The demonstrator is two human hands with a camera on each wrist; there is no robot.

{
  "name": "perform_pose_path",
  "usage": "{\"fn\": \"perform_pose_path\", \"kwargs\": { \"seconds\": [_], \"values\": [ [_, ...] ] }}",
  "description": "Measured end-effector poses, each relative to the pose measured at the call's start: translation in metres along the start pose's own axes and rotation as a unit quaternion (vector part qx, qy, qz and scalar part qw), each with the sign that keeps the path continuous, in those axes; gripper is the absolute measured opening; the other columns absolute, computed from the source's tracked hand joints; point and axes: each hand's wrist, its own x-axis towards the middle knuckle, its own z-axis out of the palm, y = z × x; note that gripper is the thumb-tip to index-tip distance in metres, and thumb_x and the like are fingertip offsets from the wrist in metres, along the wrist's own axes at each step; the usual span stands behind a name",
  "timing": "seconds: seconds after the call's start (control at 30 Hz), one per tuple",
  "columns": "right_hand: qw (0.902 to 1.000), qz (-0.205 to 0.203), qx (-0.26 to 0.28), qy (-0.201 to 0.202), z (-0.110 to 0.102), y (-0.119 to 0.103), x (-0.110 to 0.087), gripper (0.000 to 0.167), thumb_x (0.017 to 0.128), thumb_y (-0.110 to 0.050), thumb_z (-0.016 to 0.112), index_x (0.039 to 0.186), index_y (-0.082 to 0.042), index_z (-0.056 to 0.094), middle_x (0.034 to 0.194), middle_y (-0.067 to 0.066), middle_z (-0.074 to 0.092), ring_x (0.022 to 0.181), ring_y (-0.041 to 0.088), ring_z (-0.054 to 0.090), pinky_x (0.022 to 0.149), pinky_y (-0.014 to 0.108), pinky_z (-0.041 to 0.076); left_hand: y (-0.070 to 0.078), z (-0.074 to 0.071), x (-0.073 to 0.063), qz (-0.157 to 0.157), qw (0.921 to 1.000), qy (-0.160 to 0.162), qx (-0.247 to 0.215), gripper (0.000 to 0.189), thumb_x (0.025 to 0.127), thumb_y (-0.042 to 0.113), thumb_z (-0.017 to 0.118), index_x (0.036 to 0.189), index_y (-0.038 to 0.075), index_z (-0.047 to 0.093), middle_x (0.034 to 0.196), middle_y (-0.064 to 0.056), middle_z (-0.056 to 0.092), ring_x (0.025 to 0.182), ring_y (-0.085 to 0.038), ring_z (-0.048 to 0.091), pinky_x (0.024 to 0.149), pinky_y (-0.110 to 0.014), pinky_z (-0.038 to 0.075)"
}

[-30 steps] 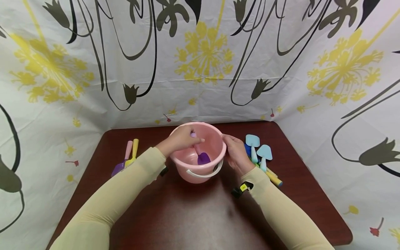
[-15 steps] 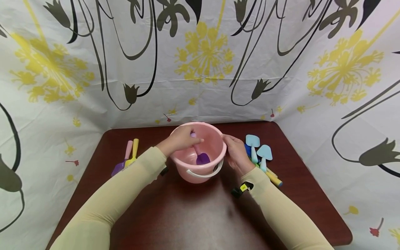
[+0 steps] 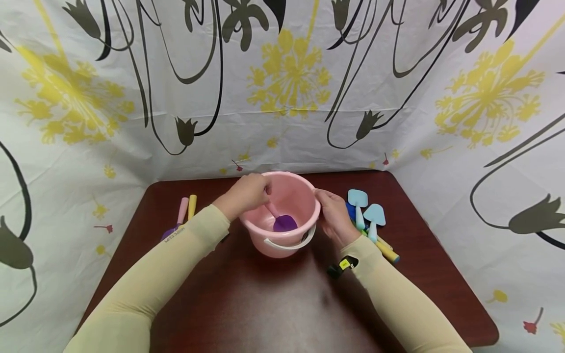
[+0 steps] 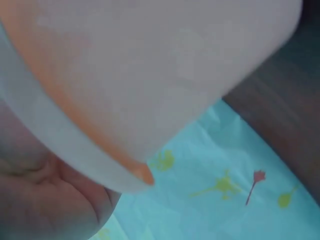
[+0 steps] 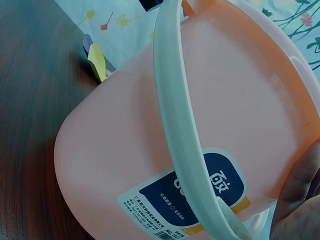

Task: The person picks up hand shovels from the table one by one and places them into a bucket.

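Note:
A pink bucket [image 3: 269,243] stands upright on the table, its white handle [image 3: 291,246] hanging down at the front. My left hand [image 3: 247,192] is over the bucket's left rim and grips the pink handle of a toy shovel. The shovel's purple blade [image 3: 285,223] points down inside the bucket; whether it touches the bottom cannot be told. On the right, my right hand [image 3: 334,214] holds the bucket by its rim. The right wrist view shows the bucket's side with a dark blue label [image 5: 170,202] and part of my right hand [image 5: 300,192].
At the left of the dark red table [image 3: 265,304] lie a pink-handled purple shovel [image 3: 182,212] and a yellow one [image 3: 192,206], partly behind my sleeve. Two light blue shovels [image 3: 357,198] lie on the right, over blue, green and yellow pieces. Patterned cloth [image 3: 282,137] hangs behind.
My left hand has risen and moved left with the shovel, so its handle leans more to the left and the blade has shifted slightly left. The right hand and bucket stay put.

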Motion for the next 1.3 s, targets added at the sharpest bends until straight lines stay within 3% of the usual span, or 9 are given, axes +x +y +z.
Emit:
{"fn": "perform_pose_path", "kwargs": {
  "seconds": [0.2, 0.4, 0.57, 0.63, 0.77, 1.1, 1.3],
  "values": [
    [1.0, -0.003, 0.001, 0.0, 0.0, 0.0, 0.001, 0.033, 0.107, -0.027, 0.072, 0.128, -0.002, 0.08, 0.115, 0.013, 0.077, 0.098, 0.022, 0.073, 0.095, 0.04, 0.065, 0.001, -0.003, -0.001, 0.035, 0.9952, -0.019, 0.089, 0.007, 0.1, 0.019, 0.083, 0.101, 0.015, 0.077, 0.095, 0.001, 0.073, 0.089, -0.025, 0.067, 0.085, -0.043, 0.057],
    [1.0, 0.0, -0.001, 0.005, 0.0, 0.0, 0.001, 0.034, 0.107, -0.028, 0.073, 0.13, -0.004, 0.08, 0.119, 0.013, 0.077, 0.102, 0.023, 0.073, 0.098, 0.042, 0.064, 0.0, -0.008, -0.001, 0.092, 0.9843, -0.037, 0.146, 0.02, 0.098, 0.024, 0.087, 0.089, 0.017, 0.07, 0.083, 0.003, 0.068, 0.081, -0.023, 0.063, 0.081, -0.04, 0.054],
    [1.0, -0.006, 0.003, -0.001, -0.001, 0.001, 0.001, 0.033, 0.107, -0.026, 0.071, 0.128, -0.001, 0.078, 0.103, 0.011, 0.075, 0.086, 0.019, 0.071, 0.08, 0.032, 0.066, -0.006, -0.008, 0.0, 0.114, 0.9786, -0.037, 0.167, 0.027, 0.095, 0.03, 0.089, 0.083, 0.019, 0.068, 0.079, 0.003, 0.065, 0.078, -0.022, 0.061, 0.078, -0.041, 0.055],
    [0.9999, -0.008, 0.005, -0.004, -0.001, 0.002, 0.001, 0.033, 0.108, -0.025, 0.07, 0.128, 0.0, 0.078, 0.096, 0.009, 0.074, 0.079, 0.017, 0.068, 0.071, 0.027, 0.064, -0.008, -0.006, 0.001, 0.12, 0.9764, -0.035, 0.176, 0.028, 0.095, 0.031, 0.089, 0.082, 0.019, 0.068, 0.078, 0.003, 0.065, 0.077, -0.022, 0.061, 0.078, -0.041, 0.055],
    [0.9999, -0.012, 0.01, -0.006, 0.0, 0.002, 0.001, 0.033, 0.108, -0.023, 0.07, 0.129, 0.002, 0.077, 0.091, 0.007, 0.072, 0.074, 0.015, 0.066, 0.063, 0.024, 0.059, -0.01, -0.005, 0.001, 0.124, 0.9727, -0.037, 0.193, 0.031, 0.095, 0.036, 0.089, 0.08, 0.019, 0.068, 0.076, 0.004, 0.066, 0.076, -0.022, 0.061, 0.079, -0.041, 0.055],
    [1.0, -0.008, 0.005, 0.0, 0.0, 0.001, 0.001, 0.031, 0.107, -0.024, 0.07, 0.125, 0.001, 0.078, 0.093, 0.008, 0.072, 0.075, 0.016, 0.065, 0.064, 0.024, 0.059, -0.013, 0.0, -0.001, 0.131, 0.9695, -0.037, 0.204, 0.028, 0.099, 0.029, 0.086, 0.079, 0.02, 0.069, 0.071, 0.006, 0.064, 0.073, -0.021, 0.057, 0.082, -0.041, 0.049],
    [0.9999, -0.011, -0.005, 0.0, 0.0, 0.001, 0.002, 0.031, 0.107, -0.027, 0.072, 0.121, 0.0, 0.08, 0.091, 0.009, 0.071, 0.074, 0.017, 0.065, 0.063, 0.025, 0.059, -0.013, 0.0, -0.002, 0.127, 0.9711, -0.035, 0.199, 0.029, 0.097, 0.034, 0.088, 0.079, 0.02, 0.07, 0.073, 0.007, 0.066, 0.074, -0.021, 0.058, 0.084, -0.042, 0.049]
  ]
}}
